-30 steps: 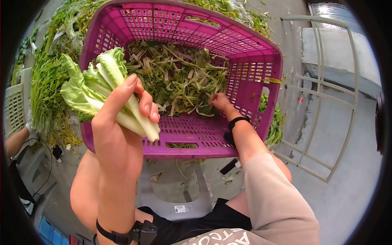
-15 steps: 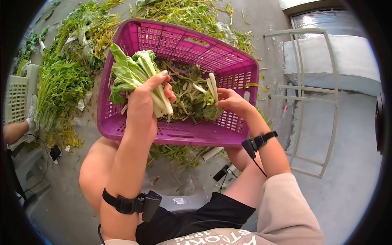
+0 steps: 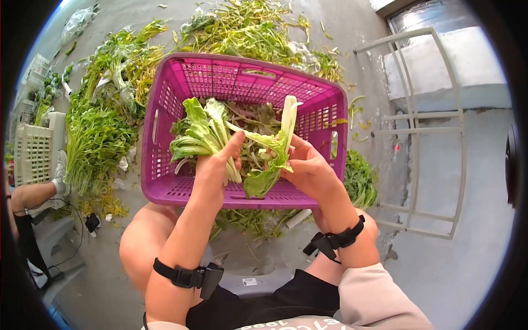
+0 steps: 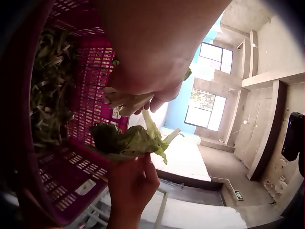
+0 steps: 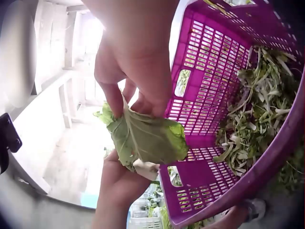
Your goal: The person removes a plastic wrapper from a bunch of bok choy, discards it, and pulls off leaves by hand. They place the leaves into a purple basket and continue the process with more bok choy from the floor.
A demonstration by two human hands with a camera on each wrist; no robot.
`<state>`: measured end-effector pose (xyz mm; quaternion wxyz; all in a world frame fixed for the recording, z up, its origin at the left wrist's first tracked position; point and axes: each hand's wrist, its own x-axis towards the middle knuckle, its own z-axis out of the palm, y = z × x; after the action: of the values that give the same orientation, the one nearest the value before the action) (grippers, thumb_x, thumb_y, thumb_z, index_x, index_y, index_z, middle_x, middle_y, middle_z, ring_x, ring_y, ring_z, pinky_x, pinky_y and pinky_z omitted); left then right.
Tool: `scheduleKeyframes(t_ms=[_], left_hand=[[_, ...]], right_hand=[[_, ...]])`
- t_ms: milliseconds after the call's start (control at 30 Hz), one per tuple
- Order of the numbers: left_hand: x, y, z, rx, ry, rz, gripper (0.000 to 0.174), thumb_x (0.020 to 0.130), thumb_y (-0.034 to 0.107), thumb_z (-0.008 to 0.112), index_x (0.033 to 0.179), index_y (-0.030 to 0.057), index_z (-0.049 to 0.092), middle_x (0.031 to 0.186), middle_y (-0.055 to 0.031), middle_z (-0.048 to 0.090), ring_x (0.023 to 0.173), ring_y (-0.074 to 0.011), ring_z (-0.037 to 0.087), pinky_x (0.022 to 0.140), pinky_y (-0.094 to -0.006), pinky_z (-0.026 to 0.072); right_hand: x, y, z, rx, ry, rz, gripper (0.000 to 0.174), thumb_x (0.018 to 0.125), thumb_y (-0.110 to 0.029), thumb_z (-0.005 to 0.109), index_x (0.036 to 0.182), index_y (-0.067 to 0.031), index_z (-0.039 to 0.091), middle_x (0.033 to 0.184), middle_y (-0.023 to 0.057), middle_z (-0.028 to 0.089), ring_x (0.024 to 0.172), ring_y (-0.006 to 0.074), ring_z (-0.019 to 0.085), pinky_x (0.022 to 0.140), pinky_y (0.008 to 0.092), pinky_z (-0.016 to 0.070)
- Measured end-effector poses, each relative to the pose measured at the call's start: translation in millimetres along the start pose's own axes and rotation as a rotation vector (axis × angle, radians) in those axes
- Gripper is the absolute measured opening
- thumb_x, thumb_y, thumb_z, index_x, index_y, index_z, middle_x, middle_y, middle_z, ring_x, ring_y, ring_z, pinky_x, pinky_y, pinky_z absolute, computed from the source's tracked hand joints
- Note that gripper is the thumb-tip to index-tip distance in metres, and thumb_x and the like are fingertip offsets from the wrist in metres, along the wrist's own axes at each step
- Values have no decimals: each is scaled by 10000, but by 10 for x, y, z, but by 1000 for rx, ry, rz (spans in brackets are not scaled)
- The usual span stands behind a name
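In the head view my left hand grips a bunch of pale-stemmed leafy greens, thumb along the stems. Close beside it, my right hand pinches another leafy piece, its white stalk pointing up and its leaf hanging down. A thin stalk bridges this piece and the left thumb. The right wrist view shows the fingertips on the hanging leaf. Both hands are over a magenta plastic crate, with wilted leaf trimmings lying in its bottom.
Heaps of greens cover the floor to the left, with yellowing greens behind the crate. A metal frame lies at the right. Another person's leg shows at far left, near a pale crate.
My right hand has come up from the trimmings in the crate with the leafy piece and moved left to the other hand. The left hand, still holding its bunch, has moved right and lower.
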<state>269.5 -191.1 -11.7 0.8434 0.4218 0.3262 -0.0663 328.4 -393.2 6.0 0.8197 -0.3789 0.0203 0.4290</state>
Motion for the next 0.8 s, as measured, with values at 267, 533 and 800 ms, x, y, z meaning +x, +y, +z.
scheduleKeyframes(t_ms=[267, 533, 800], left_hand=[[75, 89, 149, -180, -64, -33, 230, 912, 224, 663, 1050, 53, 596, 837, -30, 602, 678, -126, 559, 676, -267, 465], [-26, 81, 317, -200, 12, 79, 214, 894, 120, 701, 1084, 48, 636, 973, -42, 647, 835, -126, 590, 760, -275, 461], [-59, 77, 151, -118, -189, 2, 210, 899, 159, 711, 1047, 29, 640, 812, -25, 599, 650, -121, 553, 617, -270, 441]], right_hand=[[-62, -78, -70, -77, -113, 91, 610, 805, -14, 662, 1386, 7, 477, 1238, 96, 631, 1119, 180, 618, 991, 351, 482], [-31, -33, 71, -239, 74, 56, 437, 831, -113, 770, 1215, -18, 583, 1087, 53, 653, 1019, 143, 618, 910, 309, 482], [-2, -166, 41, -668, 240, -283, 261, 836, -84, 776, 1050, -12, 645, 926, 5, 670, 823, 70, 616, 731, 229, 488]])
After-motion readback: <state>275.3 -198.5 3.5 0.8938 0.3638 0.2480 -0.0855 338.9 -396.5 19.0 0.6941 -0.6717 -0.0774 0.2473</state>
